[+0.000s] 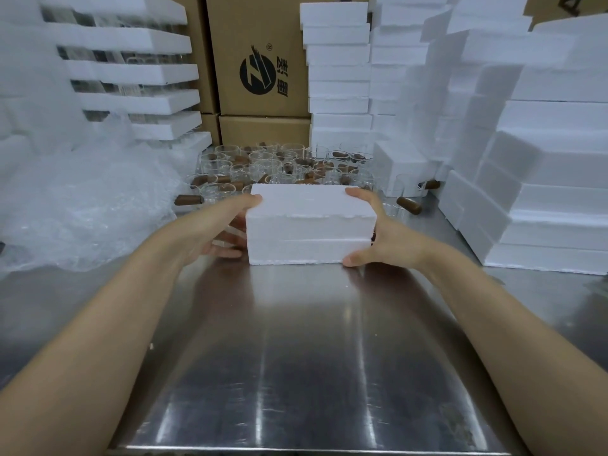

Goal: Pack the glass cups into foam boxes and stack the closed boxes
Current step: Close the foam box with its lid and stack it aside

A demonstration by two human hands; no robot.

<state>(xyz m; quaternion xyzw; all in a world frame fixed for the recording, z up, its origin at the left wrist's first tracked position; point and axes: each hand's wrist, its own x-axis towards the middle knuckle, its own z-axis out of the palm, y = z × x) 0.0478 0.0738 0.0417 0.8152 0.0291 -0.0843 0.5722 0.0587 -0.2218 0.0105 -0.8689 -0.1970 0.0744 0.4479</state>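
Brown cardboard cartons with a black logo stand against the back. Left of them rise tiers of white foam trays with clear glassware between the layers, and below those lies a heap of bubble wrap. A column of thin foam pieces stands right of the cartons, and stepped stacks of closed foam boxes fill the right side. A crowd of glass cups with brown handles stands on the steel table just behind the hands, hemming in the far side of the work spot; one cup lies close to the right wrist.

The foam box sits between the two hands at the middle of the table, with its lower edge at the steel surface. The left hand grips its left end, thumb over the top left corner and fingers curled low against the side. The right hand grips the right end, fingers hooked over the top right corner and thumb at the lower front corner.

The box is a white rectangular block, closed, with a rough horizontal seam running across its front face between lid and base
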